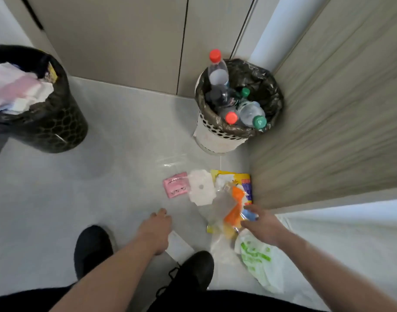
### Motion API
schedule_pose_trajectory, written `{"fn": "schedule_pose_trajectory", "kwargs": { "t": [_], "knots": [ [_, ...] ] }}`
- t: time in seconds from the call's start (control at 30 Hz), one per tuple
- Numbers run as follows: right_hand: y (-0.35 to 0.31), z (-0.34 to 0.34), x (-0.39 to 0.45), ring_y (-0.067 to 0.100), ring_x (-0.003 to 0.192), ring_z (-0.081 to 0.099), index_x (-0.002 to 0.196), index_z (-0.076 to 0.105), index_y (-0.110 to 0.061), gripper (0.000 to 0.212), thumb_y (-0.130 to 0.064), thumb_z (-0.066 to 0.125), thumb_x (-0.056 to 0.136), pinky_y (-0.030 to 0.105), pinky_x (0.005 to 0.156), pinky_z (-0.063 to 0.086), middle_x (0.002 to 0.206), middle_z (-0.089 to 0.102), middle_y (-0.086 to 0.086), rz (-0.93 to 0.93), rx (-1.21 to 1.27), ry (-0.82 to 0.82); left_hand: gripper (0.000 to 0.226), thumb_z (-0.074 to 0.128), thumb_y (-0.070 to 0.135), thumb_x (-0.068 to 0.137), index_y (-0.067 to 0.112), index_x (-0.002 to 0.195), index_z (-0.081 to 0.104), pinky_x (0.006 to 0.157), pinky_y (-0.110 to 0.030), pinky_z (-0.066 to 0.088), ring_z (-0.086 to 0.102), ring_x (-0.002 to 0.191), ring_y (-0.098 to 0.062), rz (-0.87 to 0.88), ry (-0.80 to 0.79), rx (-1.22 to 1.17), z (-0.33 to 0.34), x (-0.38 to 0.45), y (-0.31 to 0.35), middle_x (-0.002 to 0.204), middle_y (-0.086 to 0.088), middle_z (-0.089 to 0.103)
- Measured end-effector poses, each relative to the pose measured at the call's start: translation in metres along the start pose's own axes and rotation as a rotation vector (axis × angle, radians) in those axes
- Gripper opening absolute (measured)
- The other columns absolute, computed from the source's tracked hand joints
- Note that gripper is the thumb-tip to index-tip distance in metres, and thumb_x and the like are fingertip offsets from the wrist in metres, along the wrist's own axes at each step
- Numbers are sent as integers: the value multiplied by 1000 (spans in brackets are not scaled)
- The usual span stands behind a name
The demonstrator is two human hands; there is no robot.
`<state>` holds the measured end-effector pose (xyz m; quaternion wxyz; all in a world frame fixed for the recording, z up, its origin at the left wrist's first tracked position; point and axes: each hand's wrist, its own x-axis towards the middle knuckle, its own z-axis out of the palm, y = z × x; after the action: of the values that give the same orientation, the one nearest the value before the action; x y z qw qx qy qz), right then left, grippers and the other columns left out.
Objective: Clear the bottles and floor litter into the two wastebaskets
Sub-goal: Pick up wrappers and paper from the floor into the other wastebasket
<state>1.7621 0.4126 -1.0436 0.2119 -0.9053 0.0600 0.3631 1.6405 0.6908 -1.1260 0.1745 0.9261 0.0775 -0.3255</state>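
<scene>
Floor litter lies in a loose heap on the pale tiled floor, near the wooden wall panel and just in front of the white wastebasket.

The white wastebasket has a perforated wall and a dark bag liner. It holds several clear plastic bottles: one with a red cap stands up above the rim, another red cap and two green caps show lower down. The black wastebasket stands well apart on the left, cut off by the picture edge. It is filled to the rim with crumpled white and pink paper or plastic; what exactly, I cannot tell.

In the heap there is a pink packet, a white scalloped paper piece beside it, a yellow and purple wrapper partly covered, and a clear plastic bag with orange print. A white bag with green print lies nearer to the person, next to the black shoes.

The right hand is at the clear bag with orange print, fingers curled on its edge, and something small and blue shows at the fingertips; it seems to grip the bag, but the picture is blurred there. The left hand hangs over bare floor with the fingers bent down and hidden, so I cannot tell if it is open or closed. A white sheet lies partly under it.
</scene>
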Motion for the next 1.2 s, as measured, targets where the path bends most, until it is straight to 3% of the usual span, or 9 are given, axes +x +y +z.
{"fn": "schedule_pose_trajectory", "kwargs": {
  "t": [0.1, 0.2, 0.33, 0.43, 0.53, 0.73, 0.8, 0.97, 1.2],
  "knots": [
    [24, 2, -38, 18, 95, 64, 140, 56, -25, 57, -25, 75, 86, 26, 77, 49, 126, 60, -2, 86, 60, -13, 47, 56, 14, 87, 22, 134, 53, 101, -41, 48, 46, 129, -26, -18, -116, -2, 1, -34, 17, 150, 2, 31],
    [52, 9, -57, 24, 120, 58, 142, 52, -21, 63, -25, 75, 84, 28, 94, 47, 137, 57, 6, 136, -4, -57, 45, 58, 18, 87, 23, 131, 56, 103, -42, 47, 46, 129, -26, 69, -162, 47, 5, -39, 24, 155, 2, 26],
    [65, 14, -32, 22, 116, 56, 143, 52, -20, 60, -23, 72, 86, 26, 89, 46, 143, 51, 9, 147, 63, -47, 37, 57, 11, 90, 19, 126, 59, 104, -40, 47, 42, 132, -25, 92, -167, 133, 6, -10, 23, 160, 2, 21],
    [70, 24, -16, 22, 134, 48, 144, 52, -23, 63, -26, 72, 85, 28, 108, 39, 151, 42, 6, 89, -49, -86, 38, 55, 8, 91, 13, 128, 62, 111, -41, 42, 34, 142, -27, 164, -241, 262, 22, 1, 24, 165, -1, 15],
    [65, 33, -7, 19, 135, 48, 146, 50, -25, 66, -29, 72, 84, 26, 110, 37, 152, 40, 2, 39, -111, -138, 38, 60, 8, 90, 7, 129, 64, 117, -46, 35, 20, 150, -30, 273, -263, 363, 51, 15, 16, 169, -1, 6],
    [40, 47, 5, 13, 124, 56, 137, 59, -28, 57, -27, 72, 81, 20, 95, 42, 137, 56, -5, -48, -33, -86, 45, 62, 15, 88, 9, 133, 58, 117, -44, 28, 34, 136, -33, 337, -210, 529, 39, 39, 9, 147, -8, 39],
    [32, 51, 2, 9, 122, 57, 134, 61, -29, 54, -27, 72, 81, 18, 92, 43, 134, 59, -9, -86, 7, -73, 44, 58, 18, 89, 13, 132, 57, 114, -41, 32, 38, 131, -31, 298, -154, 458, 23, 49, -3, 143, -7, 42],
    [10, 45, 9, 4, 120, 59, 123, 66, -30, 42, -20, 70, 83, 24, 93, 54, 125, 63, -16, -188, 107, -8, 41, 59, 12, 84, 25, 120, 72, 107, -32, 41, 48, 124, -24, 89, 124, -111, -19, 77, -27, 134, 5, 55],
    [-26, 19, 69, 25, 120, 60, 147, 41, -26, 70, -38, 68, 84, 34, 99, 47, 143, 37, -1, -202, -308, -10, 37, 68, 18, 82, 25, 119, 68, 101, -33, 46, 41, 126, -27, -103, 157, -173, -54, 120, -36, 130, 0, 50]
  ]
}}
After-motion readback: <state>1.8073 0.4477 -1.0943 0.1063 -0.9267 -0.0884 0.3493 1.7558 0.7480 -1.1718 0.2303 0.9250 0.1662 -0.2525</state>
